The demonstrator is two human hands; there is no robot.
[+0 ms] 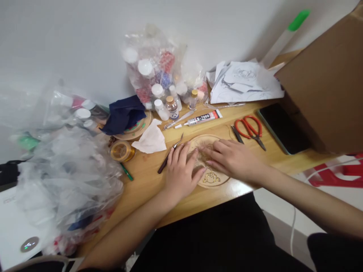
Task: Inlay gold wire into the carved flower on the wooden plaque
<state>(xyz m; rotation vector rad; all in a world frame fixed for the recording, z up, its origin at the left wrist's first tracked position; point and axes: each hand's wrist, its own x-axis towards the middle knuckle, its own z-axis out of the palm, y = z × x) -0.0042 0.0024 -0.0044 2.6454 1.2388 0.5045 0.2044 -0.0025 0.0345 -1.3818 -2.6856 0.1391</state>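
A round wooden disc lies on the table, with a gold wire flower outline near its front edge. My left hand rests over the disc's left side, fingers spread and pointing away from me. From the right, my right hand reaches over the disc, its fingers bent and close together near the centre. What its fingertips hold, if anything, is too small to make out. Dark-handled tweezers lie beside my left hand, partly beneath its fingers.
Red-handled pliers and a phone lie right of the disc. Behind it are a glue tube, small bottles and papers. A wire spool and plastic bags are left; a cardboard box stands right.
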